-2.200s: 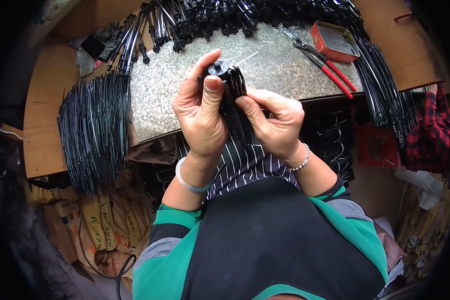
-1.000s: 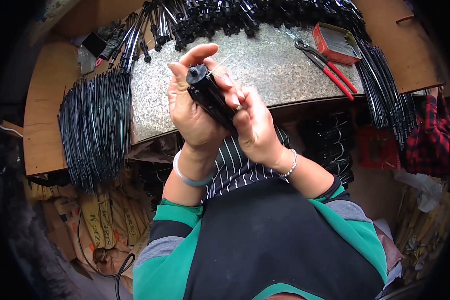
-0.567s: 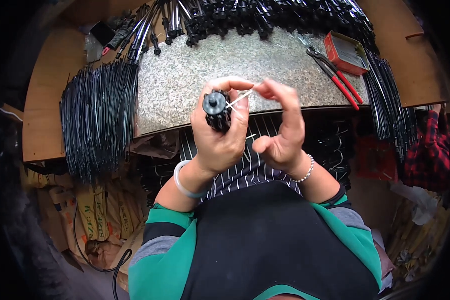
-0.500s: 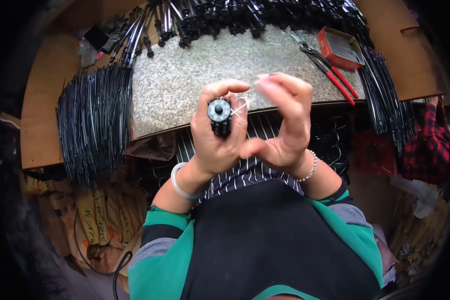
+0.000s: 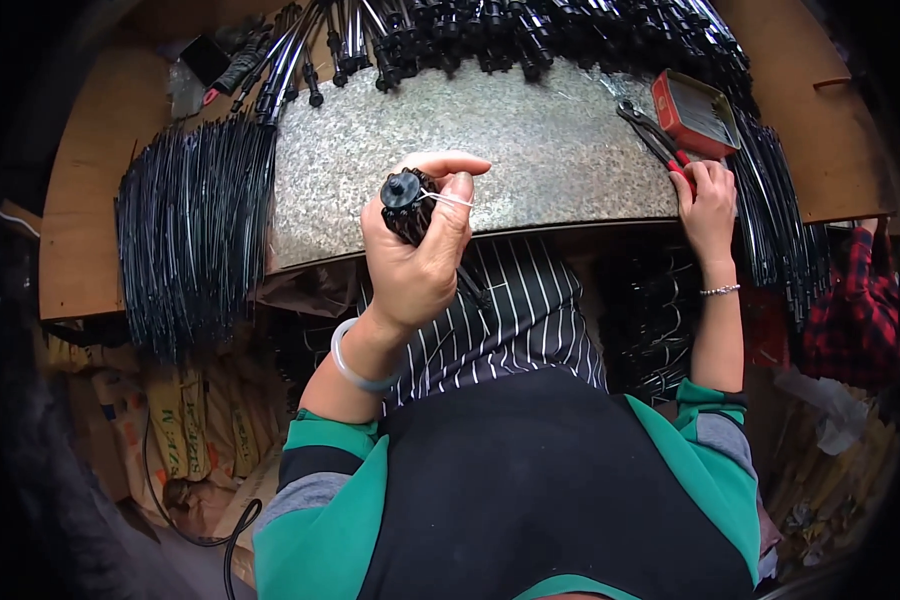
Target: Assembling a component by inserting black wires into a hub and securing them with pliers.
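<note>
My left hand [image 5: 410, 270] is wrapped round a black bundle of slim parts [image 5: 406, 215], held end-on above the near edge of the worktop. A dark round cap with a knob in its middle tops the bundle. From its side a thin white wire [image 5: 446, 199] sticks out, with my thumb against it. Far to the right, my right hand [image 5: 710, 205] has its fingers closed on the red handles of pliers [image 5: 650, 137]. Their dark jaws lie on the speckled board, pointing away from me.
Beside the pliers stands a red open box [image 5: 692, 120] of thin pieces. Long black strands hang over the edge in a left pile [image 5: 195, 235] and a right pile [image 5: 765, 190]. Black rods with fittings [image 5: 490, 35] crowd the back of the speckled board [image 5: 530, 140].
My right hand has left the bundle and moved right to the pliers' handles. My left hand has tilted the bundle and shifted slightly left, its thumb now at the wire.
</note>
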Tool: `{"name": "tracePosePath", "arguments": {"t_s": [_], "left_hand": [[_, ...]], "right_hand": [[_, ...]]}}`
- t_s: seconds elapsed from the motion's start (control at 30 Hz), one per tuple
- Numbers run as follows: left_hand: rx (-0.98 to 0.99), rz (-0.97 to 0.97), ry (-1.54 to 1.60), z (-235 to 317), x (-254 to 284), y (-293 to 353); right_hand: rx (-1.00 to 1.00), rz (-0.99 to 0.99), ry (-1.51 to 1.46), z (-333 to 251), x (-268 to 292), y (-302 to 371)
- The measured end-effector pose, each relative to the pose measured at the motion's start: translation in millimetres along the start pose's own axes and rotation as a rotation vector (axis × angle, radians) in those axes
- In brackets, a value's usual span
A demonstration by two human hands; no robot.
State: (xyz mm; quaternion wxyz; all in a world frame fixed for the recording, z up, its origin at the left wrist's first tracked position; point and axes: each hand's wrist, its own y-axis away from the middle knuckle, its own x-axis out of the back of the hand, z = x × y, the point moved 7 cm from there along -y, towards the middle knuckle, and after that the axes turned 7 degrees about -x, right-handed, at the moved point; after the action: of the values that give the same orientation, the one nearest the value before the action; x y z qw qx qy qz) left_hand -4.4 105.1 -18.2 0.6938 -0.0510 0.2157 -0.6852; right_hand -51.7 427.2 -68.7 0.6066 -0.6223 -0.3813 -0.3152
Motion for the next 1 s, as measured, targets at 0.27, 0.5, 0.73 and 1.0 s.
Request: {"name": "tracePosePath", "arguments": {"t_s": [0.27,0.5,0.73,1.0], "left_hand": [[-0.094,-0.024,-0.176,-4,5,-7],[-0.026,0.068,-0.160,-7,11,-10],[-0.072,0.040,-0.217,-11,14,-10],[-0.057,-0.020,-0.084,-7,6,-5]], "right_hand": [[-0.145,-0.675,-1.148,-80,43,19],[0.249,-0.434,-0.744,-137,99,2],[0.324,-0.273,-0.625,-150,118,-1],[0.497,-0.389,-0.744,-151,110,10]]}}
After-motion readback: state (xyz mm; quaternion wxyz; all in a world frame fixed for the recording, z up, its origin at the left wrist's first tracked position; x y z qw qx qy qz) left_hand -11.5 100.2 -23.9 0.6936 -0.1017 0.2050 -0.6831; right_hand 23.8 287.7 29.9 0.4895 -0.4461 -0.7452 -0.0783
